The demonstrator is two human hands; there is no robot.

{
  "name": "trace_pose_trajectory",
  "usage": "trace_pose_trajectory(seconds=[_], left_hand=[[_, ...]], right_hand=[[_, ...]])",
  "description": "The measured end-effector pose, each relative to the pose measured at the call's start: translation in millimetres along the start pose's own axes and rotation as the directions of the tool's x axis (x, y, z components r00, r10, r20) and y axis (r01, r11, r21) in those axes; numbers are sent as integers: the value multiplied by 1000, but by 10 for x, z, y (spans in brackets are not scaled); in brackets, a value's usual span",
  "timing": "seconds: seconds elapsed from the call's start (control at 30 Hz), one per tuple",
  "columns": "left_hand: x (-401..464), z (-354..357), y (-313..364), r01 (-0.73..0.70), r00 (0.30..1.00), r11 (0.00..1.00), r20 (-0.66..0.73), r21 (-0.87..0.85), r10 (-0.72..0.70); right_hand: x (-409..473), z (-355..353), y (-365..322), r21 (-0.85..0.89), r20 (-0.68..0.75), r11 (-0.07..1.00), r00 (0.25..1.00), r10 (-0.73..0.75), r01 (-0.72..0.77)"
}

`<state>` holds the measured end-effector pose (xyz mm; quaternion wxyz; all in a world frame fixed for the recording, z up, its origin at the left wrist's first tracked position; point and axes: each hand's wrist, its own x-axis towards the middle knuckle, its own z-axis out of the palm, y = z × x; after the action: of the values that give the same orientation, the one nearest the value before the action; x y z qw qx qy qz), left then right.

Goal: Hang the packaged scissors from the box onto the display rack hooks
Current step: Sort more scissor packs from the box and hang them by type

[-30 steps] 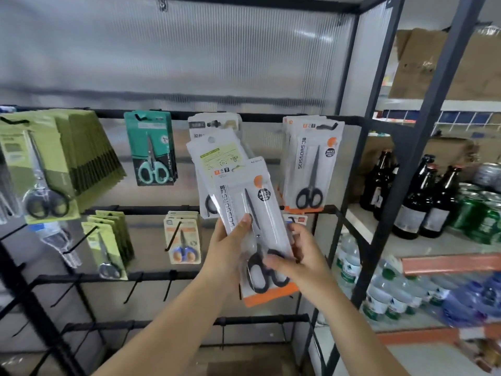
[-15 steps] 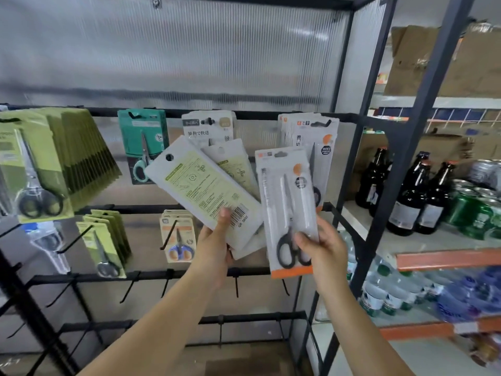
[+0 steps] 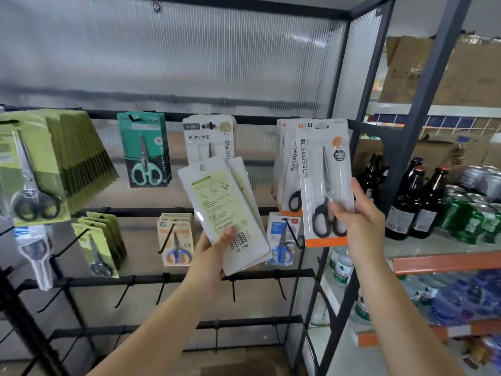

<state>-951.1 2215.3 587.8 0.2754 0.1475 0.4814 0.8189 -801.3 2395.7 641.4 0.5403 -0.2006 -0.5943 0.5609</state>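
Gripping scissor packs [image 3: 324, 183], hands [image 3: 359, 221] raised.

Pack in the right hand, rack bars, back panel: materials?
Pack: looks like white printed card with an orange foot under a clear glossy plastic blister, judging by the glare over the black-handled scissors.
Rack bars: probably metal, matte black coat; thin and straight.
Back panel: seemingly translucent ribbed plastic; fine vertical flutes, blurry light through it.

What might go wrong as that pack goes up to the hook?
The right hand pinches the scissors pack low down, so its top hole could wobble and miss the hook. That hook already carries a row of packs, which a nudge might unseat. The left hand holds a loose fan of spare packs that could slip.
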Motion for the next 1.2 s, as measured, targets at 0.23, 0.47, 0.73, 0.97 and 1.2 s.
trace_pose_trajectory(seconds=[0.23,0.47,0.73,0.97,1.2], left_hand=[[-20,-45,-38,-1,1000,1000,19,8,1],[-86,-43,-41,19,1000,1000,2,-7,-19],[-211,-75,-15,-12,999,1000,41,-3,12],[-307,-105,21,-145,983,980,129,134,128],[-374,-13,25,-181,983,945,88,271,163]], right_hand=[[18,-48,89,-27,-55,1000,998,7,-8],[138,14,151,-397,18,915,997,-74,76],[-58,173,284,-621,103,761,982,-160,189],[-781,536,403,-272,610,952,739,285,-142],[-1082,721,472,-129,437,990,899,0,63]])
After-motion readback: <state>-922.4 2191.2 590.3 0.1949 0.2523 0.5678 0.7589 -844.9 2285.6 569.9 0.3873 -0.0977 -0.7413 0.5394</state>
